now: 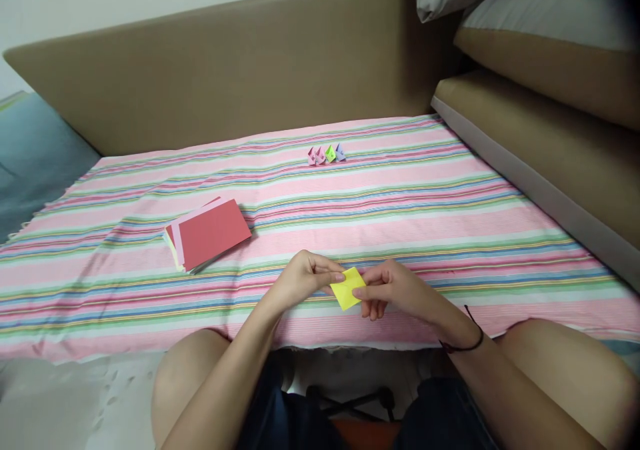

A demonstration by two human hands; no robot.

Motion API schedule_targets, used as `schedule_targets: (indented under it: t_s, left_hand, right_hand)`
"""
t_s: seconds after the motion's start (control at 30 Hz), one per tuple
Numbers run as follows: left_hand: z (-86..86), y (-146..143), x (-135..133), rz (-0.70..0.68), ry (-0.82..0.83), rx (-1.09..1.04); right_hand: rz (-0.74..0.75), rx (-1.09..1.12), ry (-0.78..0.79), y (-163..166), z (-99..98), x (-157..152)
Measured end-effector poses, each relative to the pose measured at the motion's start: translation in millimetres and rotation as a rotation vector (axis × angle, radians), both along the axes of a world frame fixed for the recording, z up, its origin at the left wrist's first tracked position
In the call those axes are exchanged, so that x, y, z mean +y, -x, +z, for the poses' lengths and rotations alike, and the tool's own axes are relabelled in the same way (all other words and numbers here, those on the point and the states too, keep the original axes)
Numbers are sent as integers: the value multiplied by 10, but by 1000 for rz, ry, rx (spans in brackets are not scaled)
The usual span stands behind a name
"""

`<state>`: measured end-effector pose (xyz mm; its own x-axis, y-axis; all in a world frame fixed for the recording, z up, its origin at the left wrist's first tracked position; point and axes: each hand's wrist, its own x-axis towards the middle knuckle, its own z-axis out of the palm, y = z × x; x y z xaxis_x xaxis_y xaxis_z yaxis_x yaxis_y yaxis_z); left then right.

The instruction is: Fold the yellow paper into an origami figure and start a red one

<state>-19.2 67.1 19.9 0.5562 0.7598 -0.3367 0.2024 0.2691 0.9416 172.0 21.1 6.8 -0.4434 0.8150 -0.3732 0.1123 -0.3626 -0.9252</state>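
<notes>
A small folded yellow paper square [347,291] is held up just above the near part of the striped cloth. My left hand [306,278] pinches its upper left edge between thumb and fingers. On the opposite edge, my right hand [389,291] grips it with the thumb on top and fingers beneath. The paper's underside and the fingertips behind it are hidden. Farther back stands a short row of small folded paper pieces [330,154] in pink, green and blue-violet. To the left lies a stack of coloured paper sheets [215,235], a red one uppermost.
The striped cloth [400,223] covers the seat, slightly wrinkled at left. A brown backrest [250,70] rises behind it. Brown and grey cushions [545,150] border the right side, and a blue-grey pillow [40,157] sits at far left. My knees touch the front edge.
</notes>
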Motion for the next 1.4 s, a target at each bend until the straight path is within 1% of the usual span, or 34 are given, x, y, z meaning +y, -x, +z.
schedule_targets:
  t_s: [0.13,0.23,0.3,0.47,0.57,0.63,0.8,0.9,1.03,1.13,1.2,1.27,1.3,1.37,1.4]
  left_hand:
    - [-12,0,17,57,8,-10]
    - [-25,-22,-2,72,25,-38]
    - [-41,-53,-27,100,22,-57]
    - [-124,-148,-81,266,-71,-61]
    - [-145,-161,-81,316,-123,-46]
    - [-138,-150,-68,315,-129,-45]
    - [-113,-112,-26,266,-66,-72]
    - [-120,-112,-17,249,-73,-73]
    - [-158,-124,-7,219,-124,-42]
    - [-204,-108,18,183,-207,25]
    - [-236,-87,38,145,-277,91]
    - [-260,-73,51,104,-353,162]
    - [-268,-73,53,89,-397,196]
    - [-277,-90,45,79,-500,258]
    - [-281,-105,38,79,-554,284]
  right_hand:
    - [-20,-14,-11,-47,-30,23]
    - [-42,-11,-22,-84,-28,39]
    - [-76,1,-33,-91,-20,43]
    - [-219,15,-66,-9,-35,31]
    - [-254,11,-68,44,-54,24]
    - [-257,12,-65,52,-61,23]
    - [-212,3,-49,23,-72,26]
    - [-197,-4,-47,26,-83,24]
    - [-172,-32,-41,54,-102,17]
    - [-115,-81,-28,36,-115,10]
    - [-111,-133,-33,-8,-124,8]
    - [-184,-235,-98,-59,-134,10]
    - [-232,-303,-175,-80,-138,13]
    - [-279,-424,-388,-97,-143,21]
    - [-259,-460,-497,-93,-144,26]
